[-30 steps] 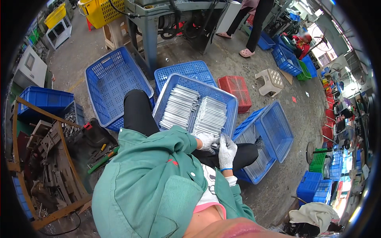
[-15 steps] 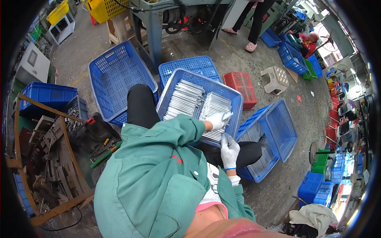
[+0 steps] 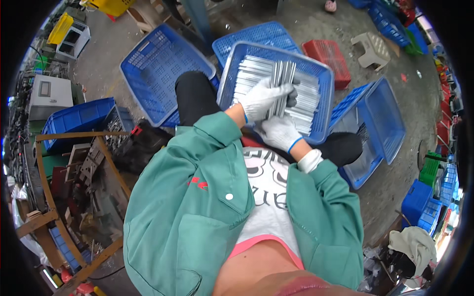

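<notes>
My left hand (image 3: pixel 264 98), in a white knit glove with grey fingertips, is wrapped round a bundle of thin silver metal strips (image 3: pixel 282 71). The bundle stands lengthwise away from me over a blue crate (image 3: pixel 228 81). At the bundle's near end is my right hand (image 3: pixel 280 133), gloved too, its fingers curled in against the strip ends; the exact grip is partly hidden. Beneath both hands the crate holds more silver strips (image 3: pixel 306 98), laid crosswise in two side-by-side stacks. The crate sits in front of me between my knees.
A blue crate (image 3: pixel 143 49) stands to the left, and another blue crate (image 3: pixel 256 35) lies behind the strips. Further right are a red crate (image 3: pixel 330 59), a beige stool (image 3: pixel 370 49) and tilted blue crates (image 3: pixel 385 118). A rusty metal frame (image 3: pixel 47 172) is at my left.
My left hand has gone from reaching low over the right stack to holding a raised bundle of strips. My right hand has come in to its near end. The whole view has shifted.
</notes>
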{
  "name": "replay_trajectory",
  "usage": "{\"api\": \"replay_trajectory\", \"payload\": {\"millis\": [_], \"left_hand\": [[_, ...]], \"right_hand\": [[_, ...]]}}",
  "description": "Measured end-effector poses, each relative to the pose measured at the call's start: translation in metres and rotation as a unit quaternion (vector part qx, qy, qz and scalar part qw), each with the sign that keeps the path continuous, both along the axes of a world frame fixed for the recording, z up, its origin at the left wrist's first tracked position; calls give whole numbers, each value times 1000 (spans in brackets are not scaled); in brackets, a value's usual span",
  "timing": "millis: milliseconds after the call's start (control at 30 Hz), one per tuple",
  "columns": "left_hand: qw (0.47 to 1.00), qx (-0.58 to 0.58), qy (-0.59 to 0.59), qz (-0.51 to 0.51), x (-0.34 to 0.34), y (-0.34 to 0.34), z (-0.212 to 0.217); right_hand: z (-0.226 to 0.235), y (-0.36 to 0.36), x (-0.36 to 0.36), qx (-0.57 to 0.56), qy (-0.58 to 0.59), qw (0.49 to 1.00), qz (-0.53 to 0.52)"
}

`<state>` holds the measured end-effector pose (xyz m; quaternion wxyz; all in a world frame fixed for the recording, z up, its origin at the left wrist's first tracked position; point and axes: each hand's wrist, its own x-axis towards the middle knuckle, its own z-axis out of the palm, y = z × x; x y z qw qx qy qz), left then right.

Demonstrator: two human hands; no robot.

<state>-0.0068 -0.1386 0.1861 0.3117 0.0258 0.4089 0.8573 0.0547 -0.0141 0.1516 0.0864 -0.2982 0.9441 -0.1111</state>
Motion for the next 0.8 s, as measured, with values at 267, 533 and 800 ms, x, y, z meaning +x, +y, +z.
{"api": "replay_trajectory", "payload": {"millis": [267,533,800], "left_hand": [[987,-42,133,74,15,-86,1],[803,-513,278,121,52,-176,15],[630,-642,424,103,68,-199,20]], "right_hand": [[-12,-35,-10,-55,59,990,115],[64,-38,-35,-132,-40,989,-48],[72,-57,-39,-195,-36,980,-12]]}}
